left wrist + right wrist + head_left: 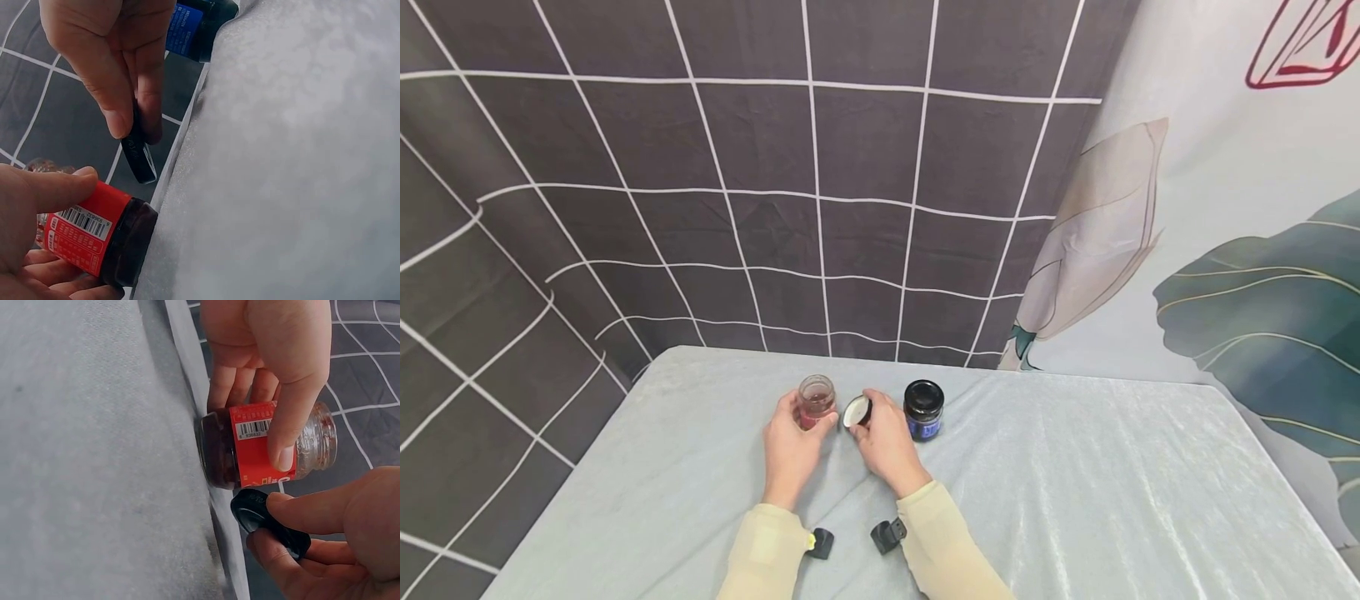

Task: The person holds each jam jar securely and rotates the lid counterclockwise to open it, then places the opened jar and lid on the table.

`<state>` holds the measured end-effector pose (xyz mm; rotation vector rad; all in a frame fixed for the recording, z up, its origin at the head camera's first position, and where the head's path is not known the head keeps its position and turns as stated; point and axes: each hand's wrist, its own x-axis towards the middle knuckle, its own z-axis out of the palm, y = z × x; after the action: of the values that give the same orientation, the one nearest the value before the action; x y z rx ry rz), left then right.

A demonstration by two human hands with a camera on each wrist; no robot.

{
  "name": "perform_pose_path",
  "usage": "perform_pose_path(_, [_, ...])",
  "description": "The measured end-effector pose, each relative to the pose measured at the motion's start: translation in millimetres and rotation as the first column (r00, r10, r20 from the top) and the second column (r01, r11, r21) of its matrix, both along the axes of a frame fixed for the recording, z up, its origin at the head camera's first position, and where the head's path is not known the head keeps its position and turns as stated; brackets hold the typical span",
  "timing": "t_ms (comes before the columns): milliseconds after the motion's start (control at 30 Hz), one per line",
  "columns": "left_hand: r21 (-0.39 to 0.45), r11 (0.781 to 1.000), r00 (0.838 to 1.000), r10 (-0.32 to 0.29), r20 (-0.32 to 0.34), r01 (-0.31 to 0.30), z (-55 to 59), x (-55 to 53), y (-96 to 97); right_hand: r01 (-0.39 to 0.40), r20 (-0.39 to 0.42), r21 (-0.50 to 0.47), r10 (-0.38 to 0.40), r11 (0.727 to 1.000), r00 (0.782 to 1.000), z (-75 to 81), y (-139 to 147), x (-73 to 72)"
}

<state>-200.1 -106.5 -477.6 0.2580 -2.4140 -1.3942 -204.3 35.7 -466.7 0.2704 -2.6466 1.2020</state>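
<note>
My left hand (793, 454) grips a glass jar (816, 394) round its red label (253, 434), thumb on one side and fingers on the other. The jar stands upright and uncapped, with dark contents low inside. Close to its right, my right hand (886, 442) pinches a black lid (262, 515) between thumb and fingers. The lid is tilted, its pale inside (856, 412) facing the jar in the head view. Just right of that hand stands a second jar (923, 408), dark with a blue label and a black lid on top.
A pale grey cloth covers the table (1075, 483). Behind it hangs a dark curtain (865, 242) with white grid lines, and a leaf-patterned cloth (1262, 308) hangs at the right. Small black devices (887, 535) sit at both sleeve cuffs.
</note>
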Motion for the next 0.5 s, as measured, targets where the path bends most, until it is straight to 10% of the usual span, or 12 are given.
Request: perform_pose_path(500, [-0.003, 1.000, 1.000, 0.003, 0.002, -0.003, -0.4, -0.1, -1.5, -0.010, 0.009, 0.010, 0.010, 1.000, 1.000, -3.2, 0.0, -0.3])
